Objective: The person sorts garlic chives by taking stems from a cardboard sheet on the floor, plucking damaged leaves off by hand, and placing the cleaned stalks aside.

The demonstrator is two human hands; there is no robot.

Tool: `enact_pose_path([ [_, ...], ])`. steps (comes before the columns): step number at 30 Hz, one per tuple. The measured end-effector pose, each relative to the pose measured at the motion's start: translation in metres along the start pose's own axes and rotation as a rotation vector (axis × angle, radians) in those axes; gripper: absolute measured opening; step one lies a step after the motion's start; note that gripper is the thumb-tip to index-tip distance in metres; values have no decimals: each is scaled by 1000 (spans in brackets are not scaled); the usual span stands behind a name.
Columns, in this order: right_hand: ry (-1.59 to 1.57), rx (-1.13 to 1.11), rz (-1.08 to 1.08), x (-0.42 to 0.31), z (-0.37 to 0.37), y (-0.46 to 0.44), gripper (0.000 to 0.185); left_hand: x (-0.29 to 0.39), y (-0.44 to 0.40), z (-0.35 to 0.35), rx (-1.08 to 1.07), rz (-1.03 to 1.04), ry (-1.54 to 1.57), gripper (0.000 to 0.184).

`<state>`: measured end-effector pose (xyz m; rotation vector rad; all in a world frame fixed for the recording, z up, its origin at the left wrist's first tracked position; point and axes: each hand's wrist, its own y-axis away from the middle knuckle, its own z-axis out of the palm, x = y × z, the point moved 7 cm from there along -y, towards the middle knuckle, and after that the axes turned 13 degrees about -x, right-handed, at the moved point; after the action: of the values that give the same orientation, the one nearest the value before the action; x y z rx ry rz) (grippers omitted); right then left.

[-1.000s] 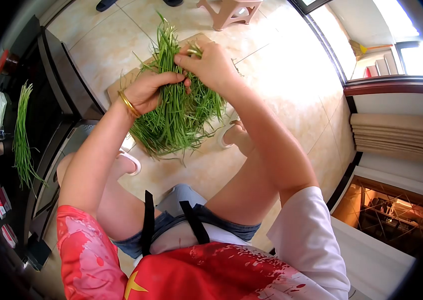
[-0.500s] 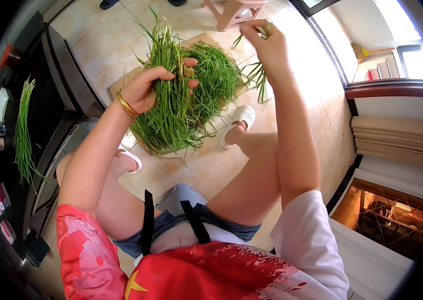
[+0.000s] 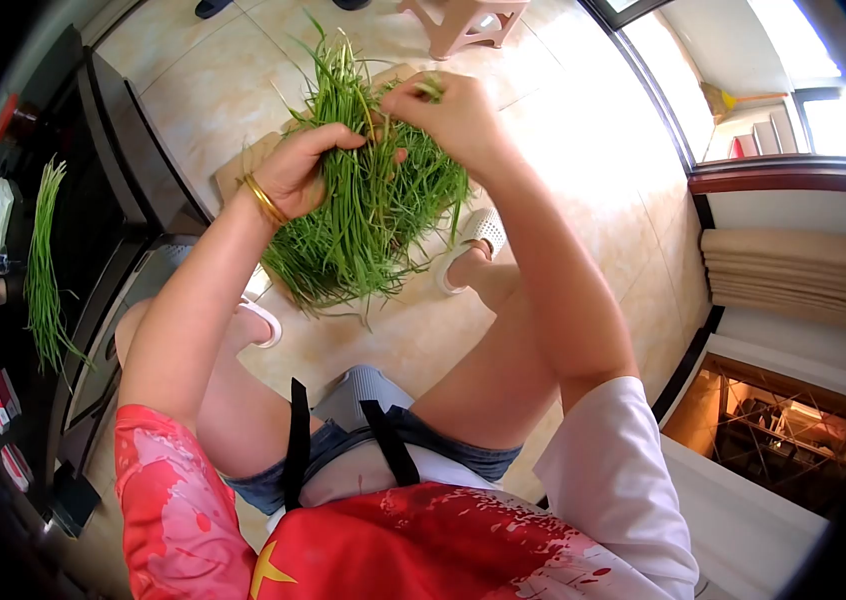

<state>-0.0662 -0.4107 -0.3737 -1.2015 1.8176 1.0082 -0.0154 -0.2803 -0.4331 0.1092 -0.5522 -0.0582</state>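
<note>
My left hand point(image 3: 295, 172), with a gold bangle at the wrist, is closed around a thick bunch of garlic chives point(image 3: 348, 215). The bunch's pale stem ends point away from me, and its green leaves hang towards me. My right hand point(image 3: 458, 118) is at the upper right side of the bunch, fingers pinched together. Some green chive shows between those fingers, though their tips are partly hidden. A loose pile of chives point(image 3: 431, 185) lies under and beside the bunch on flat brown cardboard point(image 3: 238, 172) on the floor.
On the dark cabinet point(image 3: 93, 225) to the left lies another bundle of chives point(image 3: 45, 262), near small packets and a jar point(image 3: 18, 118). A pink stool point(image 3: 463, 25) stands ahead on the tiled floor. My white shoes point(image 3: 483, 230) flank the pile.
My right hand has moved left, from out over the floor with a few chives to the bunch. My left hand, still gripping the bunch, has shifted slightly right.
</note>
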Motion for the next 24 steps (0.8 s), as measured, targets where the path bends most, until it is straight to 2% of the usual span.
enact_pose_path([
  [1,-50,50,-63,-2,-7,-1,28,1,1,0,2,2,-25,40],
  [7,-205,133,-83,3,-22,4,27,3,2,-3,62,43,-79,34],
  [11,-356,238,-114,-5,-32,11,22,2,1,-6,1,53,-94,33],
  [13,-416,243,-165,-15,-36,16,22,-1,0,-15,124,66,-76,30],
  [15,-537,275,-331,-23,-50,23,22,-1,0,-23,144,55,-103,29],
  [17,-667,215,-457,-26,-65,26,23,0,1,-28,168,47,-127,29],
  [19,-92,364,-100,7,-90,19,24,1,3,-26,205,33,-156,29],
  [21,-28,535,-188,21,-112,21,27,0,1,-23,191,23,-164,30],
  [22,-369,542,-235,4,-113,32,24,1,2,-22,185,22,-166,31],
  [23,-567,469,-385,-4,-117,39,22,2,2,-22,188,27,-162,31],
  [24,-557,452,-373,0,-121,38,20,3,1,-17,133,14,-168,31],
])
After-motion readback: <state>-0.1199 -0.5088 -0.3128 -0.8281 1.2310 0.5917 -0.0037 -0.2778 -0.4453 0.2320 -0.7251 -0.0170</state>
